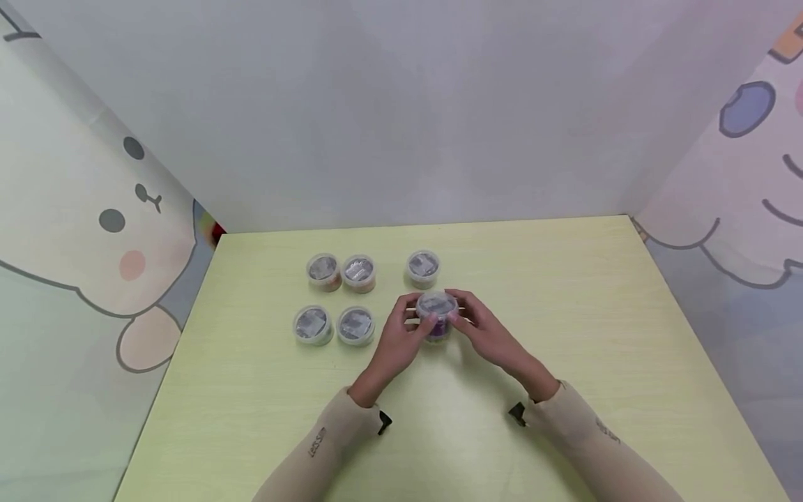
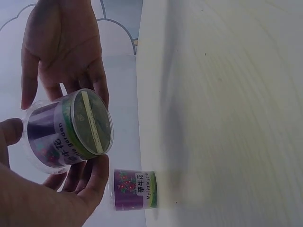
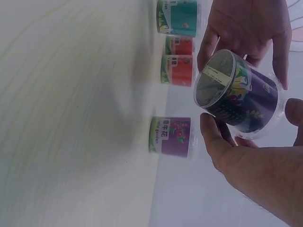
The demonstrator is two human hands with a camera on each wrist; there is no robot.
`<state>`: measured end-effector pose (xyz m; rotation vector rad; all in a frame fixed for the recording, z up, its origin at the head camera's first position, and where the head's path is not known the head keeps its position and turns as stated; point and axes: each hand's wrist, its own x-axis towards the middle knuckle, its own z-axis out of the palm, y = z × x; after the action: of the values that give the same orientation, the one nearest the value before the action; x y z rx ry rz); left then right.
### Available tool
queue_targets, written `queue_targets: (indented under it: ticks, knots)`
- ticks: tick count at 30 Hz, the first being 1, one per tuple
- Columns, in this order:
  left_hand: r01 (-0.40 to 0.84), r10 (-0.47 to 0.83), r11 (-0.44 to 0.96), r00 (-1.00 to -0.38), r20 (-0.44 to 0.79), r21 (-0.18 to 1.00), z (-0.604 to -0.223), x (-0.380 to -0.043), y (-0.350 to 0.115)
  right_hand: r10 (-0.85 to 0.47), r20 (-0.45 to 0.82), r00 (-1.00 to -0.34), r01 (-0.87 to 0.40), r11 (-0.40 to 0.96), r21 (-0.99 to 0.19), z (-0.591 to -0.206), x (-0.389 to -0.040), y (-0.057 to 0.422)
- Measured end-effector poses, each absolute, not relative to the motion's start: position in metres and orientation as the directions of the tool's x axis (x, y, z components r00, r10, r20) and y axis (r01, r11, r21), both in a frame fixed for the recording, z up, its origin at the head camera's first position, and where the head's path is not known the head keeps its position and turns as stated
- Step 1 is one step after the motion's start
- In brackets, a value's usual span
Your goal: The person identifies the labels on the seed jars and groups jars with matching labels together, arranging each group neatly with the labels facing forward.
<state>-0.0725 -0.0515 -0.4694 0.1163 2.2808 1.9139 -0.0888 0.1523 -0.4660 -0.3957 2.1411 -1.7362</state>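
Note:
Both hands are around one lidded clear plastic cup [image 1: 441, 326] with a purple flower label, held above the table. My left hand [image 1: 396, 343] grips it from the left, thumb at the front and fingers behind. From the right, my right hand [image 1: 495, 340] grips the same cup in a like way. In the left wrist view the cup [image 2: 52, 130] shows its underside, with a pale strip across it. A second purple-labelled cup [image 3: 173, 137] stands on the table just behind the held one.
Left of the hands, two cups with red labels [image 3: 177, 70] stand at the back. In front of them are two more cups [image 1: 314, 325], [image 1: 355, 326], at least one with a teal label [image 3: 182, 18]. Cloth walls [image 1: 426, 125] with cartoon faces enclose the yellow table [image 1: 564, 293].

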Motion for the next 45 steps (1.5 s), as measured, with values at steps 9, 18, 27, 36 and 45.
queue_targets:
  ticks: [9,18,27,36,45]
  knots:
    - [-0.018,0.205,0.196,-0.977,-0.059,0.980,-0.467,-0.083,-0.037,-0.418,-0.003,-0.908,-0.117,0.261,-0.958,-0.468,-0.098,0.166]
    - [0.100,0.265,0.300,-0.964,0.018,0.949,-0.463,-0.100,-0.021,-0.425,0.044,-0.904,-0.147,0.212,-0.966,-0.467,-0.112,0.186]
    - [0.278,0.288,0.604,-0.950,0.121,0.746,-0.455,-0.114,-0.011,-0.431,0.067,-0.900,-0.165,0.194,-0.967,-0.469,-0.125,0.200]
    - [0.323,0.315,0.795,-0.943,0.106,0.514,-0.447,-0.132,-0.002,-0.422,0.059,-0.905,-0.166,0.221,-0.961,-0.472,-0.140,0.206]
    - [0.314,0.303,0.881,-0.949,0.086,0.354,-0.448,-0.145,0.007,-0.412,0.029,-0.911,-0.144,0.250,-0.957,-0.481,-0.156,0.208]
